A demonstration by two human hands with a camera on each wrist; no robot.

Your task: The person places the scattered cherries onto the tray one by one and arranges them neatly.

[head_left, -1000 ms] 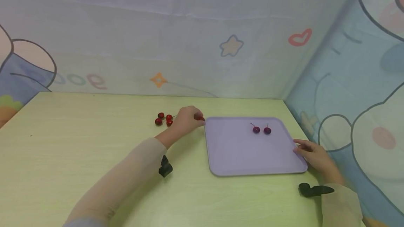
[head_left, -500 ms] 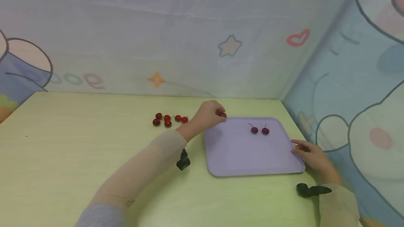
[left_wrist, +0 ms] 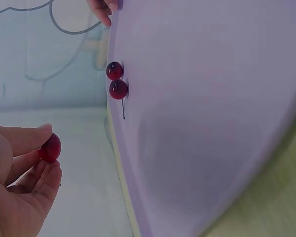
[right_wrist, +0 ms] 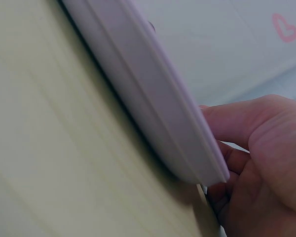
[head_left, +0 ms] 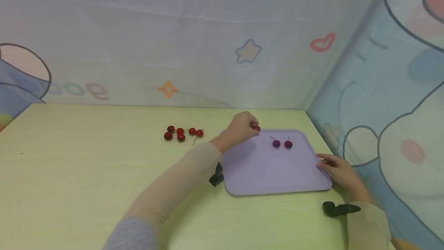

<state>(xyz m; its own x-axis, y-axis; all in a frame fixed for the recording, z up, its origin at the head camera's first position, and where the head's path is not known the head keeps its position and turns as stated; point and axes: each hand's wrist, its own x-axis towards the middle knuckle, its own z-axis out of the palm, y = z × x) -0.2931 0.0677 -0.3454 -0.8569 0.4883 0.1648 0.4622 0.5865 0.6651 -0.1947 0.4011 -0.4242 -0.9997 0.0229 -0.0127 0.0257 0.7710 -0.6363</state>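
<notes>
My left hand [head_left: 240, 128] pinches a dark red cherry [left_wrist: 50, 148] between thumb and fingertips, above the far left part of a lilac tray [head_left: 277, 173]. Two more cherries, one of them this cherry [head_left: 288, 144] with its stem up, lie on the tray toward its far side. At the tray's right edge, my right hand [head_left: 341, 171] holds the rim. In the right wrist view its thumb [right_wrist: 232, 118] lies at the top of the rim, and the other fingers are curled beside and below it, partly hidden by the tray.
Several red cherries [head_left: 180, 137] with stems form a loose cluster on the pale wooden table [head_left: 86, 173], left of the tray. A printed cloth backdrop [head_left: 208, 49] rises behind the table and along its right side. Black camera mounts [head_left: 340, 208] stick out from both wrists.
My left hand has carried the cherry rightward from beside the cluster to over the tray, uncovering two cherries on the table. The right hand stays at the tray's edge. The view shifts slightly.
</notes>
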